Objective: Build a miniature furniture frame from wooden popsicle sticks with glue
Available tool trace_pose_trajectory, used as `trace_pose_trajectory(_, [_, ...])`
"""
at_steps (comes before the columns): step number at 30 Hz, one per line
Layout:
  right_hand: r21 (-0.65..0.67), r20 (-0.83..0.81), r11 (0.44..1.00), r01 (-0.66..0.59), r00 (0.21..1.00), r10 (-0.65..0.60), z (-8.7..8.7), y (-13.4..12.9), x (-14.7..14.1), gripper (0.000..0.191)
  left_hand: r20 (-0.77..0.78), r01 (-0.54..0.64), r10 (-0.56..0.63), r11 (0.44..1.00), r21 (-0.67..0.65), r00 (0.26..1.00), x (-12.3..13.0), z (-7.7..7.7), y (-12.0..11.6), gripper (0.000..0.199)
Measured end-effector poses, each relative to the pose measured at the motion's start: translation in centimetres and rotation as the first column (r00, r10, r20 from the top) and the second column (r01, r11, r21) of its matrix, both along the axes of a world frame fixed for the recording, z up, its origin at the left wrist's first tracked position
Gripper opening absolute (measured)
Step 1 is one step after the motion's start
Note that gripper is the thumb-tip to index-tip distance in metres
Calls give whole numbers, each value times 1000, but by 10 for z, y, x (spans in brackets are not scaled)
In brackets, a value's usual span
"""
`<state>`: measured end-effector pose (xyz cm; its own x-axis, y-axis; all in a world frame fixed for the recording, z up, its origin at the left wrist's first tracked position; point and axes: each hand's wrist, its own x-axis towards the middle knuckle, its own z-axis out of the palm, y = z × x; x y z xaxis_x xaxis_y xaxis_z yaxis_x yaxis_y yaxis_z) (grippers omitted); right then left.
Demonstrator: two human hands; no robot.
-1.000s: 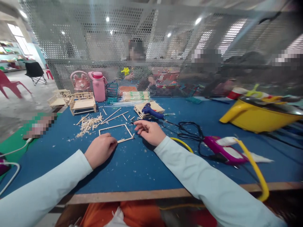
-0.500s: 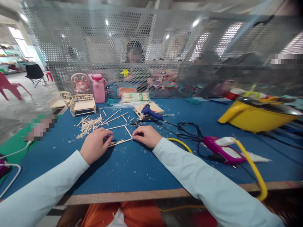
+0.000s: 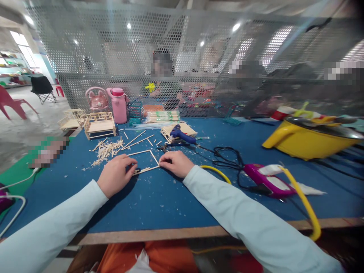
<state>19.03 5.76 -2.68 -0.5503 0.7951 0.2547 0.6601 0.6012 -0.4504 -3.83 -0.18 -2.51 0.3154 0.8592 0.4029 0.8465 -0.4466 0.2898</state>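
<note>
Pale wood sticks form a four-sided frame [image 3: 154,158] flat on the blue tabletop [image 3: 142,212], between the person's two hands. At its near right corner, the right hand [image 3: 178,163] has its fingers [image 3: 165,157] together, clamped on the frame. The left hand [image 3: 115,176] is at its near left corner, thumb and forefinger slightly apart; the palm and knuckles hide that corner, so I cannot tell whether they touch it. A few short sticks [image 3: 141,170] lie along the frame's near side. Just beyond the frame, to the left, is a heap of stick pieces [image 3: 106,149], with longer sticks [image 3: 133,140] beside it. Beyond the frame's far right corner, a blue glue gun [image 3: 183,135] leans on a small wooden panel [image 3: 187,128]. Farther beyond the frame, to the left, stand two little stick benches [image 3: 100,126] and a pink bottle [image 3: 119,108]; a wrapped bundle of sticks [image 3: 163,116] lies straight past it. Well to the frame's right are a purple-and-white tool [image 3: 257,172] and a yellow pan [image 3: 304,140]. Farthest from the frame, a perforated metal screen [image 3: 113,49] rises, with a person [image 3: 170,93] behind it.
</note>
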Motion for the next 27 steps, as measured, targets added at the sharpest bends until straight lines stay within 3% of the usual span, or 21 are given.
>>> trace_pose_trajectory(12, [-37,-54,999,10,998,-12,1,0,4,13,-9,-2,2,1000,24,1000,-1,0,0,26])
trace_pose_trajectory(16, [-103,-216,991,80,971,-100,0,4,12,33,-9,-15,15,999,32,1000,-4,3,0,26])
trace_pose_trajectory(20, [-143,-316,973,183,923,-220,1,6,15,12,15,-35,34,998,49,999,-6,5,1,26])
trace_pose_trajectory(21, [-138,-311,970,202,921,-236,2,6,16,7,20,-43,42,998,49,999,-7,6,2,25])
trace_pose_trajectory(27, [126,-173,946,299,946,-275,14,-1,17,39,6,-131,131,991,14,991,-22,8,15,29])
